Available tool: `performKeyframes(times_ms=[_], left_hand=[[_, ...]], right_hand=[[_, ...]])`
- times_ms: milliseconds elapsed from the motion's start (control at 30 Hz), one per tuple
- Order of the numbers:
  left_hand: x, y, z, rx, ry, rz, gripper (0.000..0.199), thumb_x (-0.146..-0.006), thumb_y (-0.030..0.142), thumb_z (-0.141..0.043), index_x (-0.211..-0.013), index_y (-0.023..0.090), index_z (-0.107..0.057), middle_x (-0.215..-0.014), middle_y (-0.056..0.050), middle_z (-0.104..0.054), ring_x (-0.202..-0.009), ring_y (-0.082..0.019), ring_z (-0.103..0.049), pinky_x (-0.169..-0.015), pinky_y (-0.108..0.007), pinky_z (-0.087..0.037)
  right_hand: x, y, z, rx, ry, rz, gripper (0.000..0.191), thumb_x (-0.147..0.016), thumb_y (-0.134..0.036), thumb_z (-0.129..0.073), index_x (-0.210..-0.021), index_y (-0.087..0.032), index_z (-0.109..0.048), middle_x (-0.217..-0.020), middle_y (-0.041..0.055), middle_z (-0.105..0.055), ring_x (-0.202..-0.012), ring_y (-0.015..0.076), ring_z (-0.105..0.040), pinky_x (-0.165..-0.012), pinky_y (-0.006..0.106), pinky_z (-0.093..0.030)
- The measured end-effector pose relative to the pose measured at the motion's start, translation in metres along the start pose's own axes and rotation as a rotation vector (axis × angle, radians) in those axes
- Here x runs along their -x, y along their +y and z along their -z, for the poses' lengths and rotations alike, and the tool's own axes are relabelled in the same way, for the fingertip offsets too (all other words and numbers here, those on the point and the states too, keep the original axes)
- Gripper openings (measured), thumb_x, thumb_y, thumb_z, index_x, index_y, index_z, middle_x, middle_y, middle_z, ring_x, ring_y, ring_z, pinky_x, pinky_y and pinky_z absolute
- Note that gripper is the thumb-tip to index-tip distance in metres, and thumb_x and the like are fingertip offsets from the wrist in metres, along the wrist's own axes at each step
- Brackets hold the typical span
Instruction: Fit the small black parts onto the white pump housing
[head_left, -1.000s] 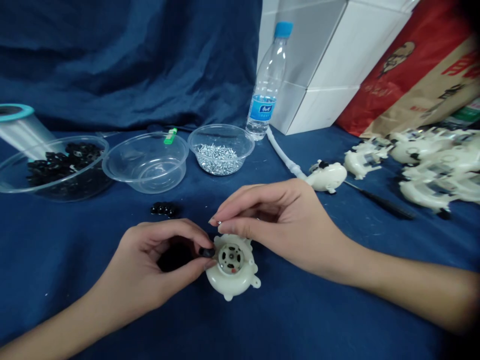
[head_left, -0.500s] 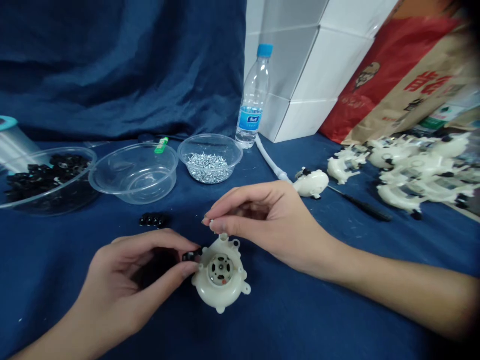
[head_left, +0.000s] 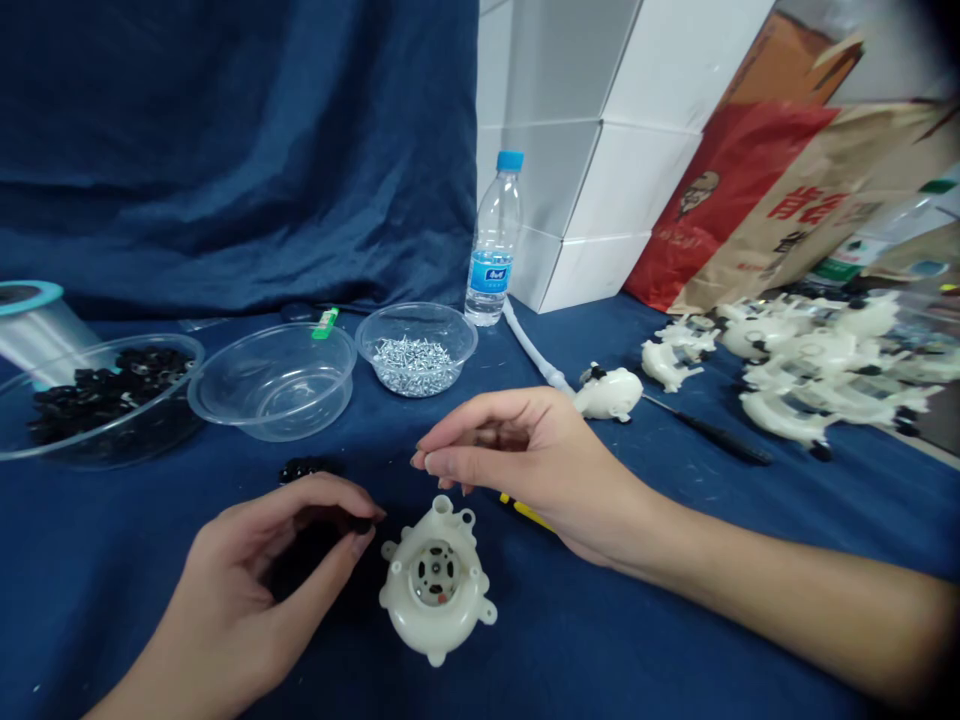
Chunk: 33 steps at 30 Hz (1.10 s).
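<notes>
My left hand (head_left: 274, 545) pinches a small black plastic part (head_left: 358, 524) between thumb and forefinger, just left of a cream plastic housing (head_left: 420, 625). The housing lies on the blue cloth, and a round metal motor (head_left: 436, 572) shows in its middle. Above the housing's top tube hovers my right hand (head_left: 517, 445), thumb and forefinger pressed together. Whatever sits in that pinch is too small or hidden to name. Partly under the right hand lies a yellow-handled tool (head_left: 529, 512). Several black parts (head_left: 304, 468) rest behind my left hand.
At the back stand a bowl of black parts (head_left: 45, 455), a clear bowl (head_left: 274, 425), a bowl of screws (head_left: 416, 375) and a water bottle (head_left: 489, 245). To the right are a screwdriver (head_left: 712, 435), a pile of cream housings (head_left: 814, 370) and white boxes (head_left: 600, 190).
My left hand has drawn the black part leftwards, away from the housing's edge. My right hand stays above the tube, and the yellow tool now shows below it. The view has shifted slightly.
</notes>
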<state>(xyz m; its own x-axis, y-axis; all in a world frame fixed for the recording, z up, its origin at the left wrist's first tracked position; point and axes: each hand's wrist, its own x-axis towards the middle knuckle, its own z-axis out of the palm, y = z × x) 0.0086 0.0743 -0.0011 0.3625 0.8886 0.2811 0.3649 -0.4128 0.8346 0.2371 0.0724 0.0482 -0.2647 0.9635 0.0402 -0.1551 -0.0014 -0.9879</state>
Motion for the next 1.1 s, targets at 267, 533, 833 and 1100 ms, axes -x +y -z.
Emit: performKeyframes(times_ms=[267,533,833,1100], left_hand=[[-0.0077,0.0000,0.0064,-0.146,-0.185,-0.188,0.016,-0.084,0.016,-0.062,-0.091,0.027,-0.071,-0.092,0.000,-0.077,-0.082,-0.016,-0.074,-0.075,-0.023,-0.059],[-0.0104,-0.0039,0.0042,-0.083,-0.239,-0.128,0.024,-0.084,0.014,-0.063,-0.091,0.033,-0.077,-0.093,0.002,-0.078,-0.087,-0.017,-0.073,-0.082,-0.027,-0.057],[-0.0098,-0.0037,0.0024,-0.132,-0.192,-0.163,0.024,-0.081,0.013,-0.065,-0.096,0.031,-0.073,-0.089,0.004,-0.076,-0.078,-0.014,-0.072,-0.071,-0.021,-0.057],[-0.0106,-0.0001,0.0016,-0.142,-0.216,-0.238,0.022,-0.085,0.012,-0.064,-0.094,0.028,-0.075,-0.093,0.000,-0.077,-0.086,-0.015,-0.073,-0.078,-0.025,-0.057]], right_hand=[[0.0012,-0.0018,0.0006,-0.022,0.018,-0.021,0.012,-0.075,-0.021,-0.084,-0.084,-0.018,-0.077,-0.086,0.0042,-0.076,-0.073,0.0095,-0.068,-0.064,0.015,-0.053],[-0.0001,0.0003,0.0042,-0.004,0.027,-0.039,0.017,-0.072,-0.023,-0.086,-0.085,-0.016,-0.077,-0.081,0.0044,-0.075,-0.069,0.0086,-0.065,-0.059,0.014,-0.050],[-0.0015,0.0043,0.0041,0.010,0.018,-0.039,0.017,-0.072,-0.022,-0.085,-0.085,-0.016,-0.077,-0.077,0.0038,-0.073,-0.067,0.0090,-0.063,-0.059,0.017,-0.050],[-0.0023,0.0034,0.0007,-0.006,0.016,-0.053,0.016,-0.070,-0.019,-0.086,-0.082,-0.014,-0.077,-0.072,0.0026,-0.072,-0.062,0.0074,-0.062,-0.057,0.015,-0.050]])
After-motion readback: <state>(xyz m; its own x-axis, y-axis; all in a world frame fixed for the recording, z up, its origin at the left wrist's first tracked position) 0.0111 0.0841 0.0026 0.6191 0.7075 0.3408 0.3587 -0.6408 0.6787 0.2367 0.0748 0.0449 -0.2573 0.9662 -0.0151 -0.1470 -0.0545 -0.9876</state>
